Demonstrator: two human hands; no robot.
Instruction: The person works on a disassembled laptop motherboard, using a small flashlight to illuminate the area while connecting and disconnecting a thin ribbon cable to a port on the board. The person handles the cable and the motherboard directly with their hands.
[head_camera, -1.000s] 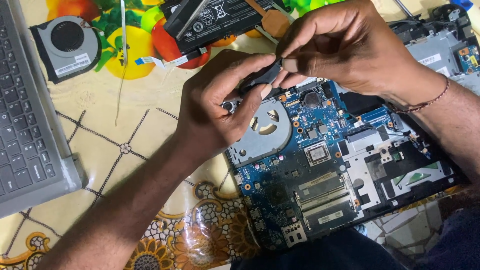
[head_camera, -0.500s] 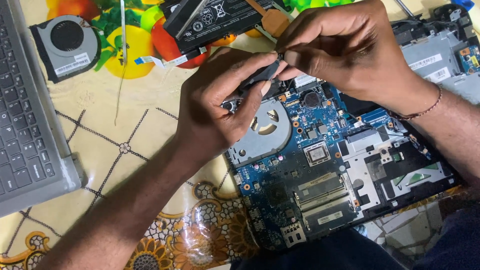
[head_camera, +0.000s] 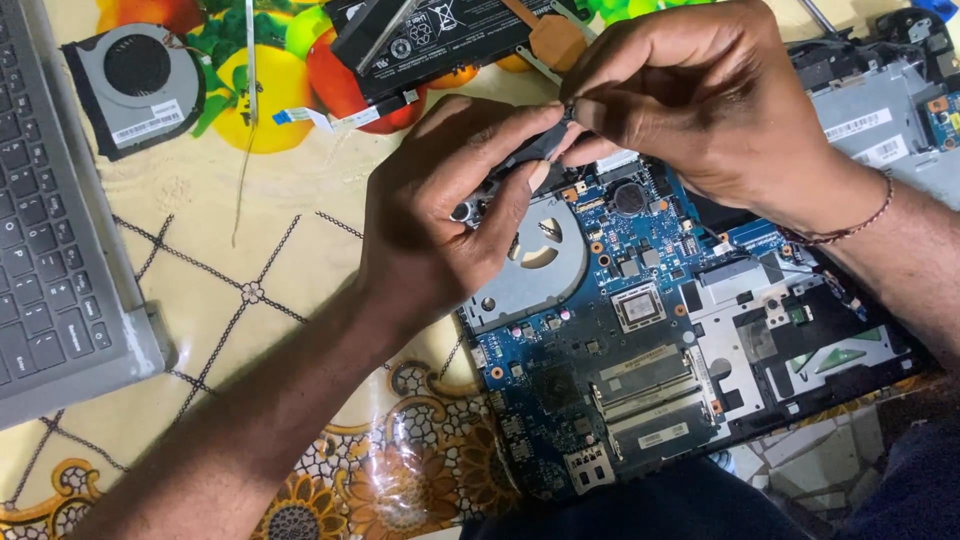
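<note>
The table, covered by a patterned cloth (head_camera: 250, 330), carries a motherboard (head_camera: 640, 370), loose fan (head_camera: 135, 85), battery (head_camera: 440, 35) and laptop keyboard (head_camera: 45, 250).

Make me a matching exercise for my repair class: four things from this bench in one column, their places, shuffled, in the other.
Things:
1. loose cooling fan
2. laptop keyboard
3. blue motherboard
4. black battery pack

Places:
A. at the left edge
B. under both hands
C. top left, on the fruit-print cloth
D. top middle, above the left hand

Pairs: 1-C, 2-A, 3-B, 4-D
</note>
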